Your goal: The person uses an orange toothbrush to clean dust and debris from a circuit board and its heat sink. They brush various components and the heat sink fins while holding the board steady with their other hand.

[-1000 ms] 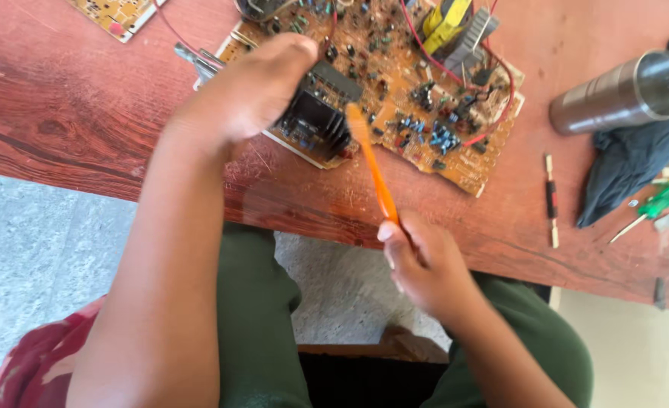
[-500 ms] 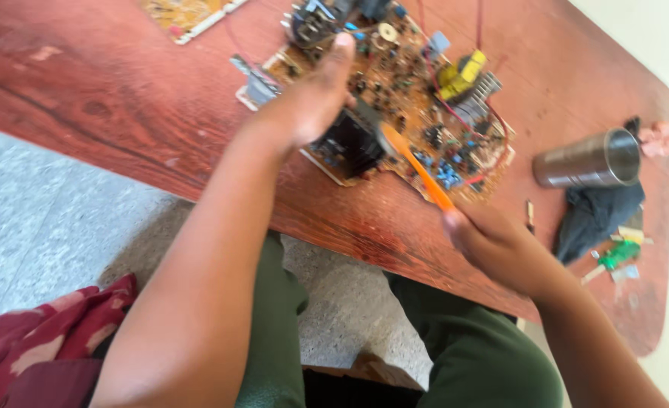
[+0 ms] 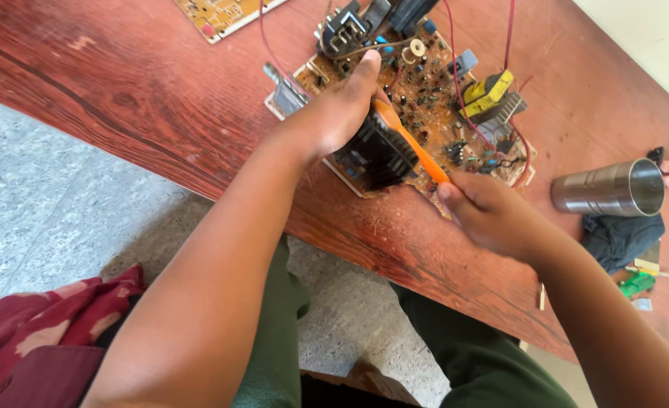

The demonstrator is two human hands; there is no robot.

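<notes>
The left hand (image 3: 334, 113) presses flat, fingers loose, on the circuit board (image 3: 425, 113) lying on the red worktop (image 3: 123, 98). The right hand (image 3: 489, 211) grips an orange tool (image 3: 410, 143) slanting across the board's black finned block (image 3: 376, 155).

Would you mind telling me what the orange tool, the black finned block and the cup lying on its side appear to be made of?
Orange tool: probably plastic, given its uniform bright colour and dull sheen; its tip is hidden.
Black finned block: looks like matt black metal, perhaps a heat sink, judging by its thin parallel fins.
Cup: brushed steel by the look, silvery with soft reflections.
</notes>
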